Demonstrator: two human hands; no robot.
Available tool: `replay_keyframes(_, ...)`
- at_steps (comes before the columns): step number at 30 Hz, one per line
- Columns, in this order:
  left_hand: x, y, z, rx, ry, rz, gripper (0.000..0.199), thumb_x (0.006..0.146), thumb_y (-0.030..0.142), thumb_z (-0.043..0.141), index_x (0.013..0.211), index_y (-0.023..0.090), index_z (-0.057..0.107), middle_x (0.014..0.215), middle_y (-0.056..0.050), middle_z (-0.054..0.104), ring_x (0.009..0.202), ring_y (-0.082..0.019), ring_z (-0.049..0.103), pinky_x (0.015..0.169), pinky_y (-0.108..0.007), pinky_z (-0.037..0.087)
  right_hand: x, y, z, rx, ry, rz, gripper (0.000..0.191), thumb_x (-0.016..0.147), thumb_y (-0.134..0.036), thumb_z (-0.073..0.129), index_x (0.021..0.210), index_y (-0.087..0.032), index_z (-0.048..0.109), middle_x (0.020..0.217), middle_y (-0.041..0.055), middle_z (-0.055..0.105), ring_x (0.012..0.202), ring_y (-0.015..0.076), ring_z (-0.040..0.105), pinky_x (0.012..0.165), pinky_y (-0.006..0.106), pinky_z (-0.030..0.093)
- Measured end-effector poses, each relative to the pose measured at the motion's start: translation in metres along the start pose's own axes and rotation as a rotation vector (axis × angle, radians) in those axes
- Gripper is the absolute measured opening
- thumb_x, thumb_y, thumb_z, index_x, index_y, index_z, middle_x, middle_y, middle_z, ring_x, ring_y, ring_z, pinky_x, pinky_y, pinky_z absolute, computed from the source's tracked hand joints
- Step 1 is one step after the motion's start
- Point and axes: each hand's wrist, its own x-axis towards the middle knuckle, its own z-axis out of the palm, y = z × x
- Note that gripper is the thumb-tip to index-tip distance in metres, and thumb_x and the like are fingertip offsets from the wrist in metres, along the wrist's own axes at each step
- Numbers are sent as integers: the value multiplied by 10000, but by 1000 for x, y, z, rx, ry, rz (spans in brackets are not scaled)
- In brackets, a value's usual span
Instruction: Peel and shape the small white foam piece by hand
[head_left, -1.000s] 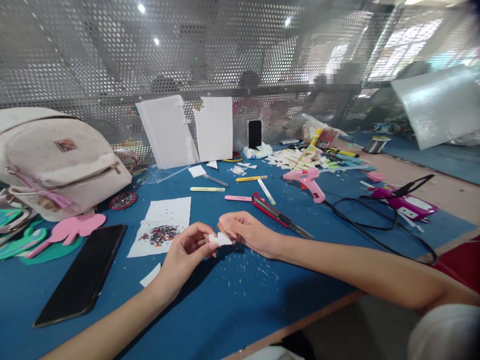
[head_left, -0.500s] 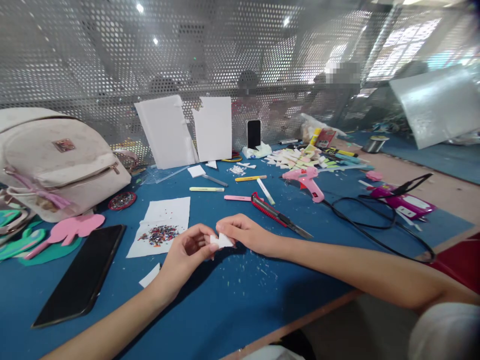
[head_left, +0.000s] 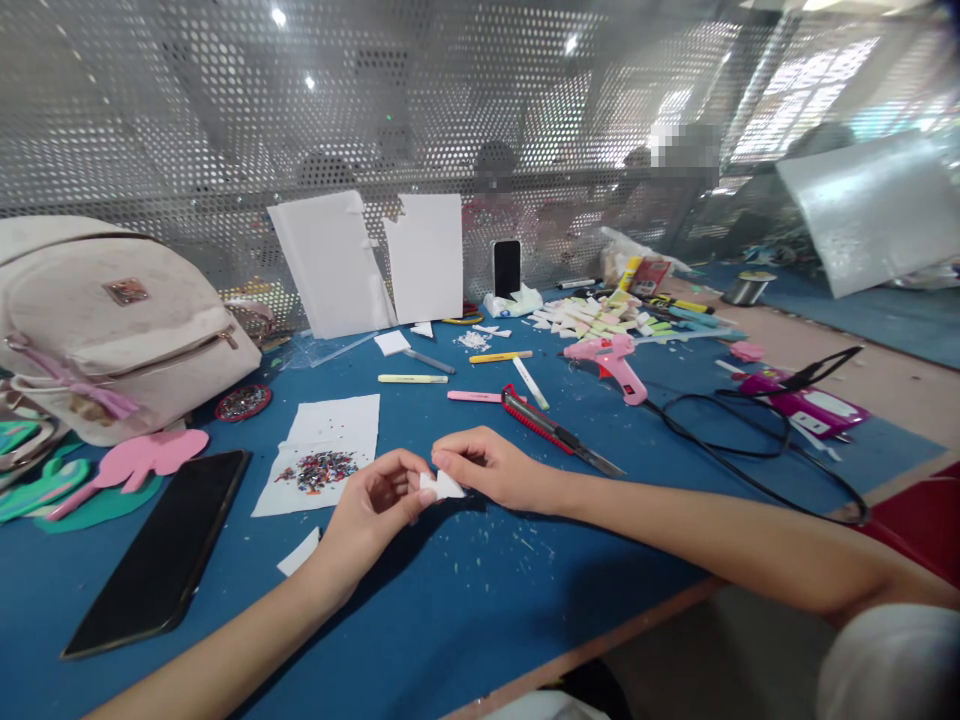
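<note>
Just above the blue tabletop, a small folded or angular white piece, perhaps foam or card, is between my hands. My left hand pinches its left end between thumb and fingers. On the other side, my right hand is closed at the piece's upper and right edge; its curled fingertips are partly hidden. A white paper sheet bearing a heap of multicoloured bits lies beyond my left hand. By my left wrist is a white scrap. A red utility knife with its blade out rests beyond my right hand.
A pink glue gun trails a black cable on the right. Several markers, including a yellow one, lie mid-table. Cut strips are piled behind. A dark phone and a pale backpack occupy the left.
My right thumb has lifted slightly from the face of the white piece. The piece has shifted very little, and my left hand stays in place.
</note>
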Motion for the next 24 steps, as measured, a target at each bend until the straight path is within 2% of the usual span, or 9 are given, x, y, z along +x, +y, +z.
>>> replay_keyframes(5, -1, 0, 0, 34, 20, 40, 204, 803, 339, 765, 831, 184, 636, 696, 21, 575, 622, -110, 483, 578, -202, 395, 0, 2, 4, 174, -25, 103, 483, 941, -585, 510, 716, -158, 503, 614, -54, 403, 569, 87, 336, 538, 239, 260)
replay_keyframes(8, -1, -1, -1, 37, 53, 43, 190, 811, 332, 761, 842, 192, 636, 690, 26, 577, 624, -113, 506, 583, -201, 415, 1, 5, 6, 302, 6, 170, 483, 908, -579, 571, 680, -162, 484, 593, -61, 411, 549, 81, 358, 531, 236, 262)
replay_keyframes(15, 0, -7, -5, -38, 125, 53, 221, 814, 354, 769, 874, 191, 634, 739, 17, 591, 620, -113, 540, 587, -212, 438, 3, 8, 6, 447, 127, 166, 539, 880, -582, 616, 592, -182, 398, 578, -70, 361, 539, 78, 349, 530, 234, 298)
replay_keyframes(24, 0, -10, -6, -47, 142, 60, 197, 847, 333, 750, 916, 194, 629, 728, 30, 592, 620, -94, 534, 595, -192, 425, 1, 15, 13, 537, 90, 166, 480, 891, -545, 632, 643, -168, 465, 569, -74, 410, 502, 63, 359, 516, 229, 324)
